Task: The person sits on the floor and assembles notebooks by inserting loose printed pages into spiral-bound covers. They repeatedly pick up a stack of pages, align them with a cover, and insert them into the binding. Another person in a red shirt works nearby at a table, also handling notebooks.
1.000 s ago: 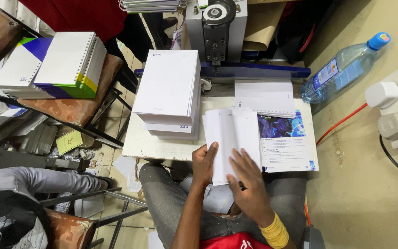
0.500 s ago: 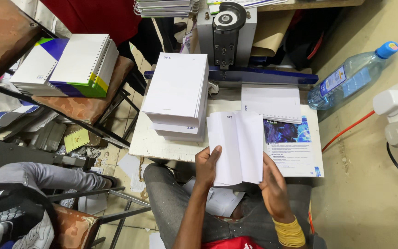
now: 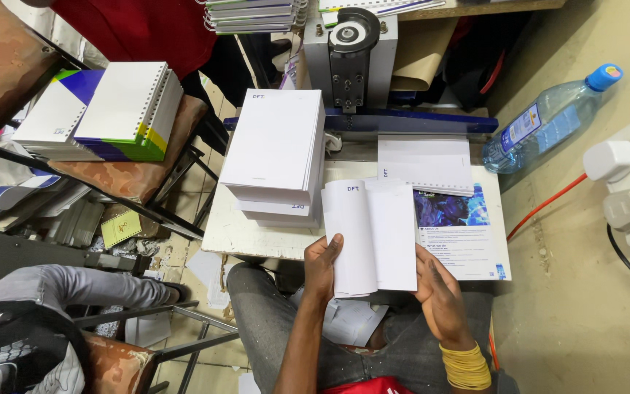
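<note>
My left hand (image 3: 322, 266) grips the lower left edge of a thin stack of white sheets (image 3: 370, 235), thumb on top. My right hand (image 3: 439, 292) holds the same stack from the lower right, partly under it. The sheets are fanned into two leaves above my lap. Beneath them on the small white table (image 3: 235, 232) lies a blue printed cover sheet (image 3: 457, 230). A tall pile of white booklets (image 3: 275, 153) stands just left of the held sheets. Behind, a punched stack of white paper (image 3: 424, 164) sits against the binding machine (image 3: 351, 58).
A plastic water bottle (image 3: 548, 120) lies on the floor at right, near a white power strip (image 3: 628, 182) and an orange cable (image 3: 545, 208). Spiral-bound books (image 3: 107, 109) rest on a chair at left. Another person's grey-sleeved arm (image 3: 67, 284) is at lower left.
The right hand slid off the top of the sheets to their lower right edge. The stack now stands squarer in both hands and closer to me.
</note>
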